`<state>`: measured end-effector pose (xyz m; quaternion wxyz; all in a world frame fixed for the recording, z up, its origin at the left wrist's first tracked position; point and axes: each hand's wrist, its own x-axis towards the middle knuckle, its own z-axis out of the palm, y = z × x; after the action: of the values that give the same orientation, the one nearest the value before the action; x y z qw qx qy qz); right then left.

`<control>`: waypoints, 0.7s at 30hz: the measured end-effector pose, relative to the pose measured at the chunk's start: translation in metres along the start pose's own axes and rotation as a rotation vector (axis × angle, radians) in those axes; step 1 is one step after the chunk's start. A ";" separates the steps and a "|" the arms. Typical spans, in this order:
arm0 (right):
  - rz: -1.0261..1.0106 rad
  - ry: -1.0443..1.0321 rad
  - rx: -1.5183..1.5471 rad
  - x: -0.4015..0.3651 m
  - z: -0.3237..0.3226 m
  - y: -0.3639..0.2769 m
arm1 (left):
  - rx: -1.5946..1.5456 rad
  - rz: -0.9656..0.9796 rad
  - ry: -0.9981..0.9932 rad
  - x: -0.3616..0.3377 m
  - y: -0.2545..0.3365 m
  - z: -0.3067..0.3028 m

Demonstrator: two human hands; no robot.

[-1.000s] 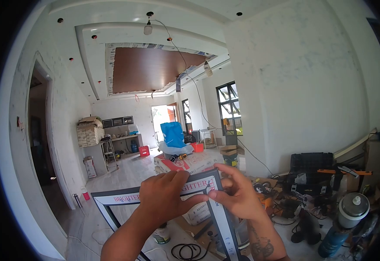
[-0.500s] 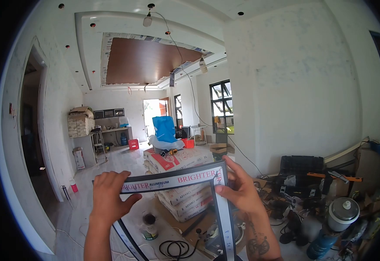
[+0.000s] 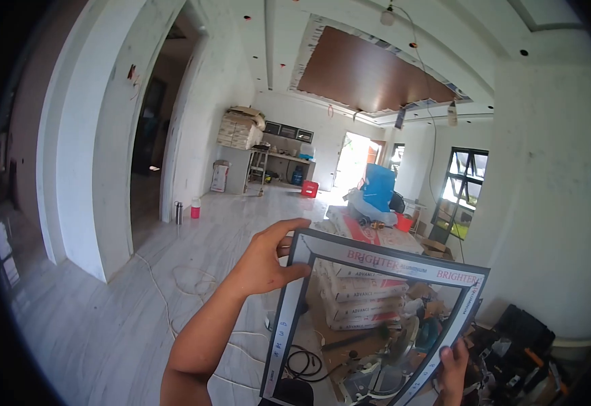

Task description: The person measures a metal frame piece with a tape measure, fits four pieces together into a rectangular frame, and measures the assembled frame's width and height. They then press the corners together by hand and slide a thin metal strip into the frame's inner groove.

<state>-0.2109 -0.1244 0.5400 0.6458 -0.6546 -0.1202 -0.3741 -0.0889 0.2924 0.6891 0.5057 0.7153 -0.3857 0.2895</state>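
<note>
A rectangular aluminium frame [image 3: 418,266], dark-edged and covered in white film printed "BRIGHTER", is held up before me, tilted down to the right. My left hand [image 3: 275,256] grips its upper left corner, thumb on the near face and fingers behind. Lower down, my right hand [image 3: 453,365] is closed around the right side bar. Through the frame's opening I see stacked sacks [image 3: 366,301] marked "ADVANCE" and what looks like a miter saw [image 3: 371,382] on the floor. The frame's bottom edge is mostly out of view.
A black coiled cable [image 3: 303,362] lies behind the frame, and a pale cord [image 3: 163,308] runs over the marble-look floor. At right, tools and an open black case [image 3: 522,328] clutter the floor. A pink-and-white bottle [image 3: 195,208] stands near the doorway at left.
My view has swung left. My left hand has moved from the top bar to the upper left corner, and my right hand from the upper right corner down the side bar.
</note>
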 end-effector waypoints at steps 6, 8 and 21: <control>0.167 0.225 -0.133 -0.073 0.009 0.031 | -0.443 -0.041 0.049 -0.003 -0.023 0.005; 0.116 0.169 -0.447 -0.095 0.025 0.015 | -0.463 -0.030 0.027 -0.001 -0.027 0.001; 0.186 0.446 -0.325 -0.135 -0.003 0.085 | -0.568 -0.064 -0.071 -0.005 -0.004 -0.005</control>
<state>-0.2505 -0.0946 0.3888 0.5745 -0.6593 0.1469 -0.4623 -0.0883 0.2993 0.6841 0.6808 0.5666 -0.4460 0.1286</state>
